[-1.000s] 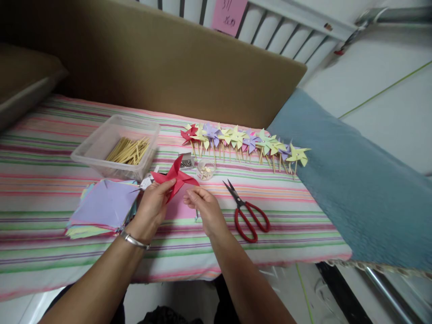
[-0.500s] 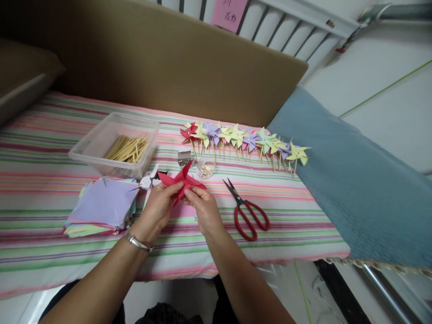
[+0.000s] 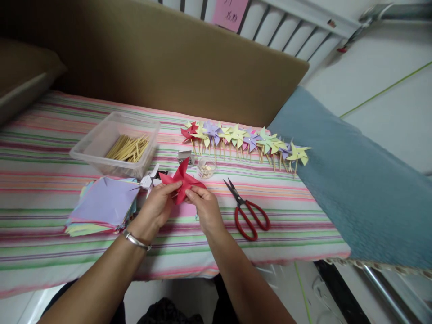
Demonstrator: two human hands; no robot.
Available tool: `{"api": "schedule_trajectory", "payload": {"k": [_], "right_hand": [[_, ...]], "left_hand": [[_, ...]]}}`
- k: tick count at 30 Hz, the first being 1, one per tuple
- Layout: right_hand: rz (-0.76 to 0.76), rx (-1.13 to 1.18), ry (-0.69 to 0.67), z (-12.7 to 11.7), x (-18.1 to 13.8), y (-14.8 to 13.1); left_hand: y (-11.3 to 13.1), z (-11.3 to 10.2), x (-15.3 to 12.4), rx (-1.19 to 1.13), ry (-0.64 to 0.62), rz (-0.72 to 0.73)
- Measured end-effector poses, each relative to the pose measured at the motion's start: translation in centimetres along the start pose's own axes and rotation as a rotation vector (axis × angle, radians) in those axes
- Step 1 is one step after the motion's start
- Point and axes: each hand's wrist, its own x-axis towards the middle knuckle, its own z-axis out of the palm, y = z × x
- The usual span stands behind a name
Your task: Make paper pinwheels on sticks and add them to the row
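Note:
A red paper pinwheel (image 3: 184,178) with folded blades is held up over the table by both my hands. My left hand (image 3: 159,202) pinches it near the centre, thumb on top. My right hand (image 3: 204,206) grips its lower right part between thumb and fingers. Beneath it lies a pink sheet (image 3: 184,210), partly covered. Just behind stand a small open box of metal pins (image 3: 185,157) and a round clear tub (image 3: 206,167) with small pale pieces. Red-handled scissors (image 3: 245,209) lie to the right of my right hand, blades pointing away.
At left a clear plastic bin (image 3: 114,139) holds wooden sticks (image 3: 128,148). In front of it lies a stack of coloured paper squares (image 3: 104,202). Several finished pinwheels (image 3: 236,135) on sticks form a row along a brown board (image 3: 162,63). A striped cloth (image 3: 286,234) covers the table.
The red pinwheel has turned slightly, its top blade now leaning a little more left and upright. Both hands keep their hold.

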Motion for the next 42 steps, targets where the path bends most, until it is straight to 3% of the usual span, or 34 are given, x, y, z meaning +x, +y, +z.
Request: {"api": "schedule_trajectory", "payload": {"k": [9,12,16,21,26,35,42], "right_hand": [[-0.004,-0.066,-0.016,-0.1,0.1,0.2],[-0.073,-0.153,-0.042,0.4,0.0,0.7],[-0.201,-0.336,0.021,1.2,-0.1,1.9],[-0.271,-0.365,0.032,2.0,-0.3,2.5],[-0.231,-0.318,-0.039,2.3,-0.6,1.9],[-0.135,-0.221,-0.004,2.0,-0.1,2.1],[-0.031,-0.149,-0.021,1.9,-0.1,1.4]], "left_hand": [[0.1,-0.3,0.2,-0.066,0.047,-0.074],[0.0,-0.2,0.3,-0.099,0.107,-0.016],[-0.3,0.2,0.0,-0.131,0.206,0.036],[-0.5,0.7,-0.6,-0.220,0.275,0.031],[-0.3,0.7,-0.5,-0.275,0.304,0.035],[-0.3,0.4,-0.4,-0.240,0.232,0.083],[1.0,-0.5,0.3,-0.163,0.236,0.216]]}}
